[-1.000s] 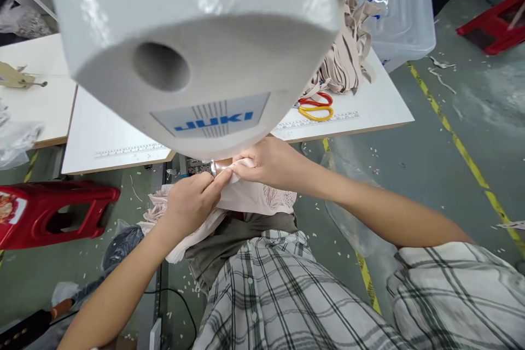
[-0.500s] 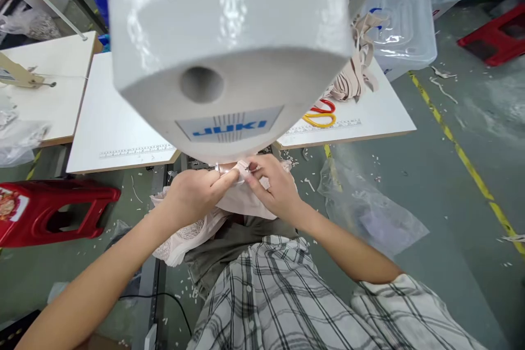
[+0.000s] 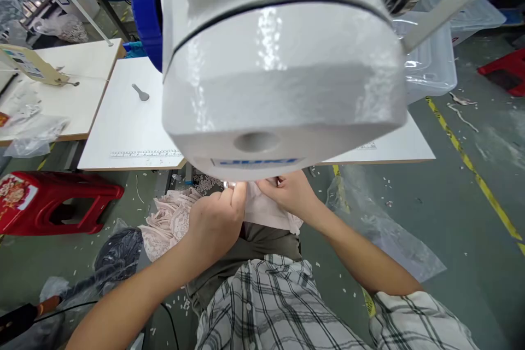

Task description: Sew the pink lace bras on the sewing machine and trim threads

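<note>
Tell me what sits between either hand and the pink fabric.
Nothing visible: the left hand and right hand both pinch the pink fabric directly. The sewing machine head hides its far edge.

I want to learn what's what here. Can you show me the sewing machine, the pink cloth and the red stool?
sewing machine [image 3: 279, 82]: head view, on its glossy white front.
pink cloth [image 3: 266, 210]: head view, on the smooth part between the two hands.
red stool [image 3: 61, 199]: head view, on its top edge.

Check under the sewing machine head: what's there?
Under the sewing machine head, the left hand and right hand pinch pale pink fabric; lace bunches to the left. The needle and presser foot are hidden by the head.
</note>
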Available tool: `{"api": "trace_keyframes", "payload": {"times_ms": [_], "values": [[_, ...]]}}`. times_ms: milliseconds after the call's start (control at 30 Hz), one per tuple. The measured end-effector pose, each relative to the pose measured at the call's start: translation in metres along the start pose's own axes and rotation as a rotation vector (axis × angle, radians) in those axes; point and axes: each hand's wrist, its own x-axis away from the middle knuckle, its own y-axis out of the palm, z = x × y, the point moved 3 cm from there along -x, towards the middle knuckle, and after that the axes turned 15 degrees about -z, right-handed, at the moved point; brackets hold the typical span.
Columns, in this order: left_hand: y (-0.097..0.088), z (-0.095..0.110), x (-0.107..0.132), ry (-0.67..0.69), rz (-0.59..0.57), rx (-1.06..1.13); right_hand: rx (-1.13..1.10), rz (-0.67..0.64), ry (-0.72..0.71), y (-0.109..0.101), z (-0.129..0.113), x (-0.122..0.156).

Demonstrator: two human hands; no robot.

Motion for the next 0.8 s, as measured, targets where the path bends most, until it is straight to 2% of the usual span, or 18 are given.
{"api": "trace_keyframes", "payload": {"times_ms": [167,633,800], "values": [[-0.001,0.000,-0.002,-0.053,-0.005,0.020,-0.073,-0.084,-0.050,-0.006,0.002,-0.012],[0.002,0.000,0.001,-0.048,0.031,0.017,-0.181,-0.079,-0.021,-0.010,0.007,-0.013],[0.005,-0.004,0.004,-0.026,-0.027,0.019,-0.201,-0.067,-0.023,-0.011,0.004,-0.010]]}}
